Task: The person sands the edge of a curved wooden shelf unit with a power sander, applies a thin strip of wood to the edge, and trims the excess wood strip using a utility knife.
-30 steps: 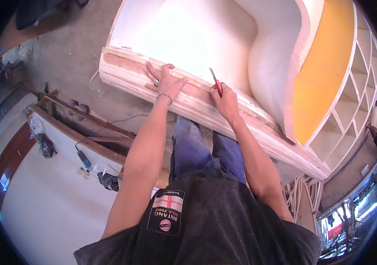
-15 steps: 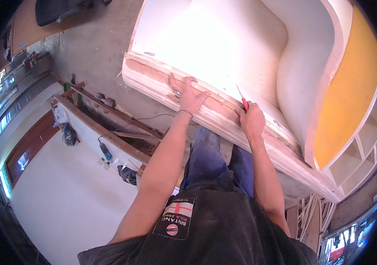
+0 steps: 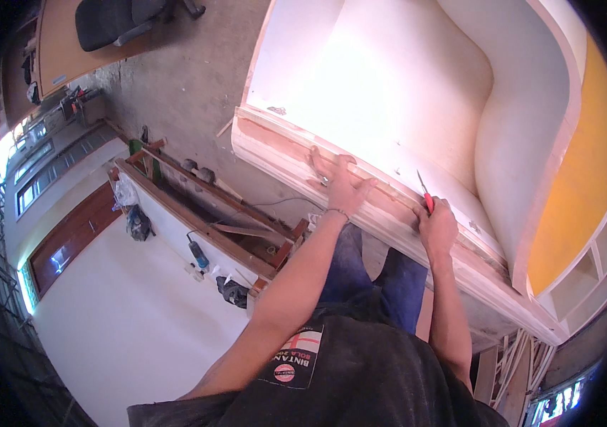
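My left hand [image 3: 350,188] lies spread over the pale wooden front rail [image 3: 275,149] of a large white piece of furniture, its fingers apart and reaching across the rail. Something small and silvery shows beside its fingers, too small to name. Further right along the same rail, my right hand [image 3: 439,229] is closed round a red-handled tool [image 3: 429,202] with a thin pointed metal blade. The blade sticks up and away from me, over the furniture's white inner surface [image 3: 375,92]. Whether it is a knife or a screwdriver, I cannot tell.
A curved white side panel [image 3: 524,121] with a yellow outer face [image 3: 574,178] rises at right. To the left stand a white-topped bench [image 3: 133,313], a blue-and-black power tool [image 3: 197,254] with a cord, and black bags [image 3: 138,224]. A black chair [image 3: 115,25] is far left.
The whole view has shifted, so the scene sits further right and lower. Both hands stay at about the same spots on the rail, the red-handled tool still in the right.
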